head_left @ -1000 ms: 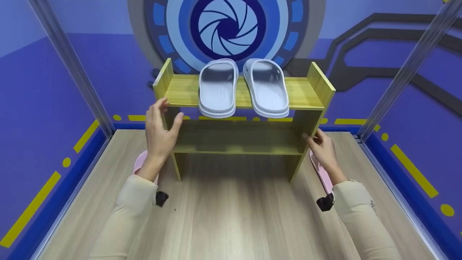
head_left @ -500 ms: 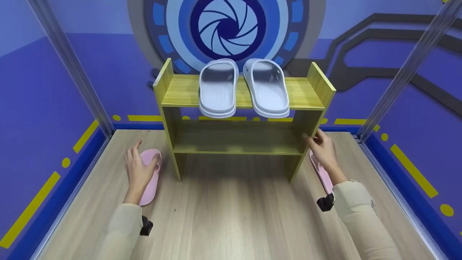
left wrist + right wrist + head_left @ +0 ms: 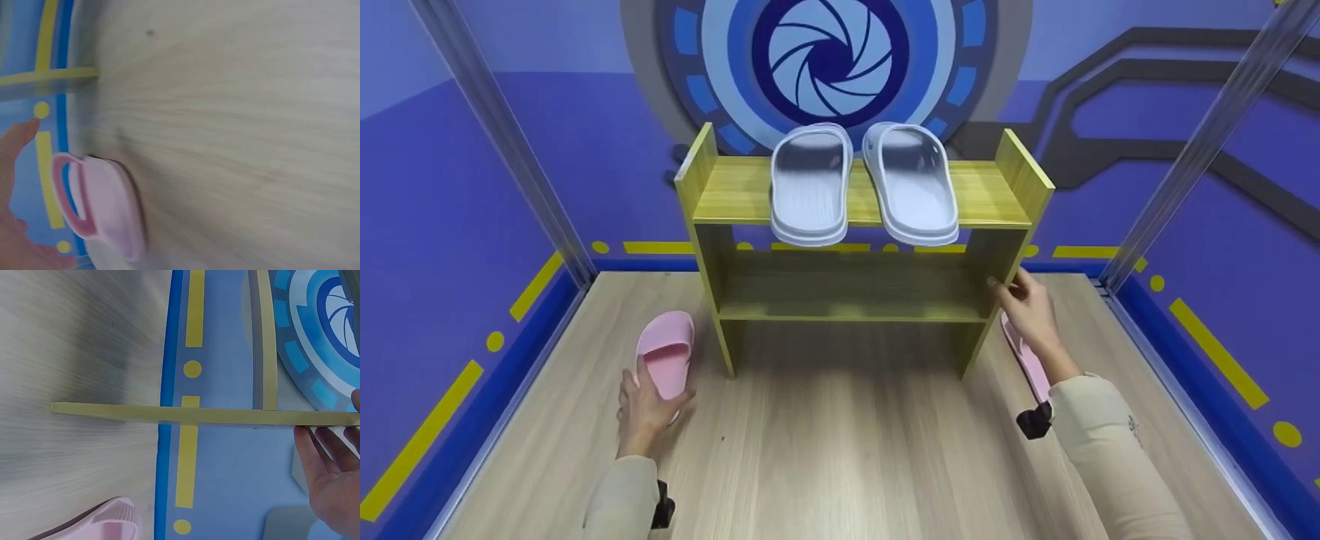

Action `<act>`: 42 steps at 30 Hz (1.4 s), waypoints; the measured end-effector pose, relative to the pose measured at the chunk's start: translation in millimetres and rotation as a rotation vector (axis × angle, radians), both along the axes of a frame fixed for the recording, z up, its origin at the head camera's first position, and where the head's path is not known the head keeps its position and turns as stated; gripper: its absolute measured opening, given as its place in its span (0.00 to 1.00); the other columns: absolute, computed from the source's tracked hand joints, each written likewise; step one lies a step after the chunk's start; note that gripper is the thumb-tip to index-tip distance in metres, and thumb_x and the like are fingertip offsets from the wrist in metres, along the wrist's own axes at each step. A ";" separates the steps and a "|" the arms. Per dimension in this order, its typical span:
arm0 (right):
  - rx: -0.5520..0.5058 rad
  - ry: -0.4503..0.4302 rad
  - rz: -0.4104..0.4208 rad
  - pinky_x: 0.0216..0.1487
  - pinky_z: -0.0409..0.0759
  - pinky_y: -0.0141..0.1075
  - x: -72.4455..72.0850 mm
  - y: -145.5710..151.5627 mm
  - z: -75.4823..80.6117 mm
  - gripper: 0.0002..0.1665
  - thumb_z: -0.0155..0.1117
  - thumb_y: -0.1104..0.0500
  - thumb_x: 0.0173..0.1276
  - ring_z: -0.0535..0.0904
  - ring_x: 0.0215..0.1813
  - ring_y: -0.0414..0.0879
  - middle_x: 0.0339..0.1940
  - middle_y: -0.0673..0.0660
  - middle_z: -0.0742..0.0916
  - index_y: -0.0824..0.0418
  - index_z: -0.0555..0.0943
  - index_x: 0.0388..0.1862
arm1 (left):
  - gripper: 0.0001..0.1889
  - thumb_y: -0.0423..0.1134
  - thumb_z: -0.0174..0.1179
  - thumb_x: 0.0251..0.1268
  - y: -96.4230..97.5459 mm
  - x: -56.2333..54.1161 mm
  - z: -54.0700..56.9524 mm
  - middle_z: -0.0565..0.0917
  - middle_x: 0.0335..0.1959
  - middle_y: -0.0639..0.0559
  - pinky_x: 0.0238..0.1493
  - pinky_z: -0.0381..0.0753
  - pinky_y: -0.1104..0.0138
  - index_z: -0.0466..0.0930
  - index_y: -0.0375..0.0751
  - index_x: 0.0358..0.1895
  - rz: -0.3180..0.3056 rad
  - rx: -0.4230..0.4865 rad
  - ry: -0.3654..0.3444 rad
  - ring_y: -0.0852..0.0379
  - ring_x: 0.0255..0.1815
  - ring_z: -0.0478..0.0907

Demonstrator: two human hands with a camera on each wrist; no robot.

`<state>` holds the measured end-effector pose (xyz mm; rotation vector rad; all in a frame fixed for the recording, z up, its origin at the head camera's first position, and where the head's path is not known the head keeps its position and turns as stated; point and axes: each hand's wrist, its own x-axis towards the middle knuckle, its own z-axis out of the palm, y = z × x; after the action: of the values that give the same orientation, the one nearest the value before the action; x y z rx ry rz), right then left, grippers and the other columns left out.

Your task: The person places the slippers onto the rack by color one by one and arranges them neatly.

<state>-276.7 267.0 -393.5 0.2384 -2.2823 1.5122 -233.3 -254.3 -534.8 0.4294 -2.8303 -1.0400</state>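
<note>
A pink slide slipper (image 3: 668,334) lies on the wooden tabletop left of a yellow wood-grain shoe rack (image 3: 855,309). My left hand (image 3: 643,411) is over its heel end, fingers spread. From the left wrist, that slipper (image 3: 112,202) shows apart from the fingers. My right hand (image 3: 1030,311) pinches the front edge of the rack's right side panel; in the right wrist view its fingers are against the panel's outer face (image 3: 332,467). Another pink slipper (image 3: 1035,371) lies right of the rack, partly hidden by the right hand and wrist.
Two pale grey clogs stand side by side on the top shelf, the left clog (image 3: 810,191) and the right clog (image 3: 916,191), heels over its front edge. Blue patterned walls (image 3: 547,172) with metal corner posts (image 3: 502,142) enclose the table (image 3: 825,450).
My left hand has left the rack's left side, moved down and left to the pink slipper, then back toward its heel. My right hand has stayed on the rack.
</note>
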 end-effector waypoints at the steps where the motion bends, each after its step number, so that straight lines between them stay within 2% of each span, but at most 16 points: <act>1: -0.002 -0.003 0.000 0.39 0.71 0.23 0.2 -0.4 0.1 0.22 0.55 0.66 0.62 0.73 0.48 0.60 0.48 0.71 0.76 0.74 0.69 0.54 | 0.55 0.52 0.64 0.45 -1.4 2.0 -4.3 0.37 0.63 0.23 0.53 0.46 0.36 0.32 0.35 0.67 0.016 0.000 -0.015 0.25 0.61 0.39; 4: 0.003 -0.009 -0.008 0.40 0.71 0.24 0.5 -1.0 0.4 0.21 0.55 0.66 0.62 0.73 0.48 0.60 0.48 0.70 0.77 0.73 0.69 0.54 | 0.56 0.52 0.65 0.44 -3.2 8.3 -14.5 0.42 0.62 0.23 0.52 0.49 0.36 0.34 0.33 0.67 0.073 0.008 -0.023 0.25 0.59 0.45; 9: 0.022 -0.005 -0.023 0.40 0.71 0.24 0.8 -1.4 1.3 0.20 0.55 0.66 0.62 0.74 0.47 0.59 0.45 0.69 0.78 0.72 0.71 0.52 | 0.56 0.52 0.66 0.42 -0.8 15.4 -25.0 0.55 0.55 0.24 0.48 0.58 0.38 0.37 0.29 0.65 0.141 -0.014 0.027 0.28 0.53 0.56; 12: 0.025 -0.002 -0.020 0.40 0.72 0.25 0.9 -1.4 1.6 0.20 0.55 0.66 0.62 0.74 0.48 0.60 0.46 0.69 0.77 0.72 0.70 0.53 | 0.57 0.53 0.66 0.41 1.0 16.0 -29.3 0.57 0.52 0.23 0.48 0.58 0.39 0.36 0.27 0.65 0.153 -0.036 0.036 0.28 0.52 0.56; 18: 0.048 -0.003 -0.029 0.43 0.73 0.30 1.5 -2.6 2.0 0.21 0.55 0.65 0.62 0.74 0.48 0.60 0.47 0.69 0.77 0.72 0.70 0.54 | 0.59 0.54 0.66 0.40 3.4 15.0 -36.0 0.56 0.54 0.20 0.54 0.52 0.42 0.35 0.23 0.64 0.165 -0.082 0.025 0.27 0.55 0.52; 28: 0.033 -0.004 -0.017 0.40 0.72 0.26 -0.1 -0.8 2.0 0.22 0.56 0.64 0.62 0.74 0.47 0.58 0.47 0.68 0.77 0.71 0.70 0.54 | 0.56 0.51 0.65 0.43 11.8 12.0 -36.9 0.58 0.55 0.21 0.54 0.53 0.43 0.37 0.19 0.62 0.230 -0.151 0.015 0.28 0.56 0.52; 36: 0.040 0.010 -0.019 0.39 0.70 0.23 1.4 -1.8 1.4 0.21 0.55 0.65 0.62 0.74 0.47 0.59 0.46 0.70 0.77 0.73 0.70 0.52 | 0.56 0.52 0.63 0.45 11.9 9.6 -37.0 0.55 0.57 0.22 0.54 0.50 0.43 0.35 0.20 0.63 0.256 -0.135 -0.013 0.29 0.58 0.50; 42: 0.023 0.018 -0.017 0.38 0.70 0.22 1.6 -1.8 0.5 0.20 0.55 0.66 0.61 0.74 0.46 0.59 0.45 0.70 0.78 0.74 0.70 0.52 | 0.53 0.51 0.63 0.46 11.0 9.1 -37.0 0.56 0.56 0.22 0.53 0.51 0.43 0.38 0.19 0.62 0.259 -0.129 0.016 0.28 0.57 0.51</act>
<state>-275.1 265.1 -393.0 0.2379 -2.2832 1.4705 -224.2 -243.3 -571.8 0.7450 -2.7128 -0.8022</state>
